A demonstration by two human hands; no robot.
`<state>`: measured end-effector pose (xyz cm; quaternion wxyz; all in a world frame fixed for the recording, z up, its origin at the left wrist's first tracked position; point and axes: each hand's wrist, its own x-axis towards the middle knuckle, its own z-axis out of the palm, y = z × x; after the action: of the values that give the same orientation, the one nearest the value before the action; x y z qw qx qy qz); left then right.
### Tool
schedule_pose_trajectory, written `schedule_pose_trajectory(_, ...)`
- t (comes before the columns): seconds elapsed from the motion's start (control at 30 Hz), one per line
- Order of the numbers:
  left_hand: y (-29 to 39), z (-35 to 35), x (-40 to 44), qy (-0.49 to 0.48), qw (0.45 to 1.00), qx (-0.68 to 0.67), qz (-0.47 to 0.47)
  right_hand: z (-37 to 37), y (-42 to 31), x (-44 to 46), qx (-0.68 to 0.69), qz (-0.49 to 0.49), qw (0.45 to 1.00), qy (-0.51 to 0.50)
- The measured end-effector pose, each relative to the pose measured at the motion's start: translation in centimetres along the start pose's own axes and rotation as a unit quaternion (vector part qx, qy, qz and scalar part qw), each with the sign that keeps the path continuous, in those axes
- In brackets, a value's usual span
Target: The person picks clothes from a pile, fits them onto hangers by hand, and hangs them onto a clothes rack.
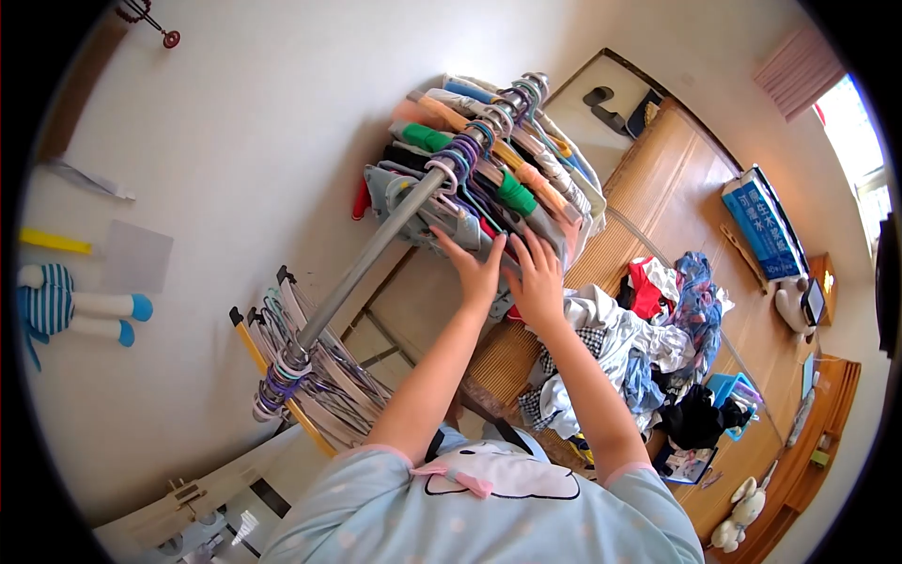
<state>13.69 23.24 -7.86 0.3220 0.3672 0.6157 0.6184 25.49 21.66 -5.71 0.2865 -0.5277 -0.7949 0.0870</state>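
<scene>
The pale wall [282, 94] is beside the metal rail [395, 224]. Hangers [458, 164] hold the clothes [515, 194] up at its far end. Beside the rail, the left hand [478, 274] and right hand [538, 287] touch them, fingers spread (maybe to hold them close).

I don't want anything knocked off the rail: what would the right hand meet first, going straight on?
Most likely the right hand would meet the clothes hanging just beyond its fingertips; depth is unclear, so it may be touching them.
</scene>
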Motion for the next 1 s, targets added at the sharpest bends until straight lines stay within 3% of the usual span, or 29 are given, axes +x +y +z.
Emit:
schedule_pose_trajectory(0.1,-1.7,-0.4,-2.3,-0.073,0.995,-0.034,-0.066,-0.1,-0.1,-4.3,0.055,0.055,0.995,-0.063)
schedule_pose_trajectory(0.2,-3.7,-1.2,-4.0,-0.156,0.979,-0.04,-0.122,-1.1,0.6,-9.8,0.079,0.097,0.991,-0.054)
schedule_pose_trajectory(0.23,-3.0,-1.1,-4.9,-0.138,0.973,-0.115,-0.145,-1.4,1.3,-12.3,0.088,0.13,0.987,-0.045)
schedule_pose_trajectory(0.27,-2.6,-1.4,-5.4,-0.14,0.974,-0.065,-0.163,-1.6,2.0,-14.8,0.098,0.165,0.981,-0.036)
schedule_pose_trajectory(0.33,-4.2,-2.7,-6.2,-0.241,0.943,-0.051,-0.222,-1.7,4.0,-20.5,0.101,0.242,0.964,-0.032)
schedule_pose_trajectory(0.4,-5.5,-3.4,-8.6,-0.324,0.917,0.019,-0.233,-1.4,6.3,-26.9,0.059,0.352,0.929,-0.097)
schedule_pose_trajectory(0.47,-6.9,-4.4,-12.2,-0.396,0.881,0.101,-0.241,-1.4,7.4,-32.4,0.097,0.513,0.847,-0.105)
schedule_pose_trajectory(0.53,-12.6,-5.9,-17.1,-0.441,0.86,0.174,-0.189,-0.8,8.5,-36.4,0.086,0.588,0.796,-0.117)
schedule_pose_trajectory(0.57,-12.6,-6.7,-19.1,-0.497,0.817,0.244,-0.163,0.0,9.2,-38.0,0.073,0.586,0.802,-0.09)
schedule_pose_trajectory(0.6,-11.1,-7.4,-21.3,-0.526,0.794,0.233,-0.198,0.8,9.7,-39.3,0.061,0.582,0.808,-0.064)
schedule_pose_trajectory(0.63,-11.1,-8.2,-23.5,-0.547,0.79,0.213,-0.177,1.1,10.2,-39.4,0.087,0.588,0.803,-0.049)
schedule_pose_trajectory(0.7,-10.7,-9.0,-26.2,-0.615,0.704,0.247,-0.257,1.5,10.5,-37.8,0.147,0.598,0.788,0.001)
schedule_pose_trajectory(0.8,-9.9,-10.2,-28.5,-0.653,0.651,0.246,-0.299,3.9,11.7,-34.8,0.218,0.596,0.772,0.034)
schedule_pose_trajectory(0.93,-10.4,-10.8,-28.4,-0.679,0.644,0.252,-0.246,8.1,13.2,-33.6,0.128,0.629,0.767,0.022)
schedule_pose_trajectory(1.0,-10.7,-10.9,-27.7,-0.635,0.663,0.256,-0.301,7.5,13.5,-33.6,0.226,0.668,0.709,-0.005)
